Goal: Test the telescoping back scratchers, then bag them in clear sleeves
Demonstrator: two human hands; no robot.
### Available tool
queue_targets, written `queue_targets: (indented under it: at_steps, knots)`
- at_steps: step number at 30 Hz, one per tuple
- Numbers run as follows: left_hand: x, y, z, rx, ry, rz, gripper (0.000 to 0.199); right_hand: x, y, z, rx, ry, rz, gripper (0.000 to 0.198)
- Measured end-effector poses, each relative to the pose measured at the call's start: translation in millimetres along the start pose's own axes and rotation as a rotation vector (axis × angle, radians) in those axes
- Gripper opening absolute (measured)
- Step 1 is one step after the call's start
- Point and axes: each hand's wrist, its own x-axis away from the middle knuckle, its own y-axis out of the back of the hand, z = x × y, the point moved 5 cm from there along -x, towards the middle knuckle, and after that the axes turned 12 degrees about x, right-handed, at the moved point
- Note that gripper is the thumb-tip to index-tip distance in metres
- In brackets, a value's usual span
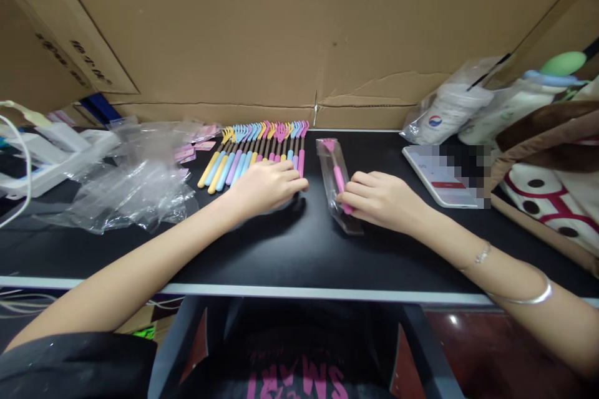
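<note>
Pink scratcher in clear sleeve, handle end gripped by right fingers; left fingers curled, can't tell whether holding.

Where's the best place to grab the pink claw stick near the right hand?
Probably its thick pink handle, coming from the near right side, where the right hand is, closing across it. The handle is straight and points towards the person; the spread prongs at the far end look harder to hold.

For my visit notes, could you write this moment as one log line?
Left hand: near row of colorful tools | Right hand: touching pink tool inside clear sleeve | Also on table: plastic bags, phone
</note>
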Motion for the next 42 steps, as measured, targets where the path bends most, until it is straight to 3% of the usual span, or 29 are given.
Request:
queue_targets:
  at_steps: [9, 24, 30, 34, 42]
  knots:
    - [-5, -6, -34, 0.112, -0.147, -0.127, 0.021, -2, -5, 8, -0.033, 0.000, 0.008, 0.019]
    - [-4, -7, -45, 0.226, -0.217, -0.130, 0.021, 2, -9, 1, -0.335, -0.062, 0.085, 0.022]
    - [-6, -11, -40, 0.360, -0.099, -0.066, 0.024, 4, -11, -3, -0.442, -0.130, 0.121, 0.021]
    - [-5, -14, -33, 0.493, 0.045, -0.080, 0.015, 4, -10, -6, -0.527, -0.180, 0.145, 0.020]
    - [-2, -19, -24, 0.703, 0.275, -0.041, 0.010, 3, -4, -6, -0.613, -0.156, 0.176, 0.033]
